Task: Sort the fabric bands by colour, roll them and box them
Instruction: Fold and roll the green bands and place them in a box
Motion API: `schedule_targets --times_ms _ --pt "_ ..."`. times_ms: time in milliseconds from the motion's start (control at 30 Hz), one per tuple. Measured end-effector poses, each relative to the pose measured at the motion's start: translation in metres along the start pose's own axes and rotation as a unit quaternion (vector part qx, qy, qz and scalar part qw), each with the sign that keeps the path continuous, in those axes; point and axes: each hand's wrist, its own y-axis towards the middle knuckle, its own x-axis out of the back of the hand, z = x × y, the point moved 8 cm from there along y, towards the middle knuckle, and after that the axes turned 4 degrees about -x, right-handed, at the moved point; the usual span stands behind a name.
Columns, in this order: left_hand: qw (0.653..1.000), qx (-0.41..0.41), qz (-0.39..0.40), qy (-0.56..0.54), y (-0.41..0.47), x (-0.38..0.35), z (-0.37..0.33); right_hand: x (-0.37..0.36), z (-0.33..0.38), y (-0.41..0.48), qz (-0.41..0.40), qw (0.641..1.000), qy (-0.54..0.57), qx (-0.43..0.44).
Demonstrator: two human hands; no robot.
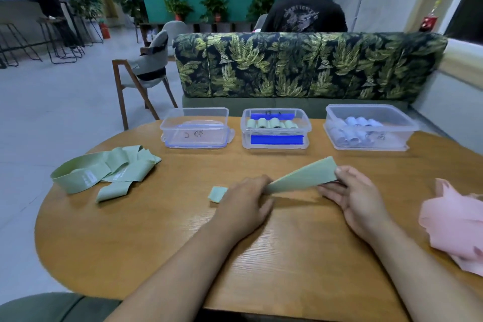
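Forearms reach in from the near edge of the wooden table, and both hands hold one green band over its middle. Here the left hand curls over the band's left part, a short end poking out beyond it, while the right hand pinches the far right end, thumb on top and fingers beneath. The band looks light, soft and limp, probably a little stretchy, so it wants keeping flat by its edges and rolling tightly from one end. A loose green pile lies at the left, a pink pile at the right. On the far side stand an empty box, a middle box holding green rolls, and a right box holding pale blue rolls
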Motion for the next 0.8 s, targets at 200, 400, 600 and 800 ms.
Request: schedule_targets --times_ms 200,400,600,800 --pt "0.992 0.112 -0.046 -0.031 -0.035 0.037 0.057 0.032 0.007 0.011 -0.084 0.993 0.079 -0.020" --pt "0.956 0.156 -0.068 -0.240 -0.038 0.040 0.049 0.034 0.012 0.005 -0.088 0.995 0.047 0.007" --pt "0.957 0.143 -0.104 -0.231 -0.039 0.045 0.046 0.029 0.021 0.005 -0.068 0.996 0.041 0.037" --pt "0.983 -0.021 -0.124 -0.136 -0.040 0.060 0.023 0.038 0.015 0.031 -0.078 0.995 0.065 0.015"
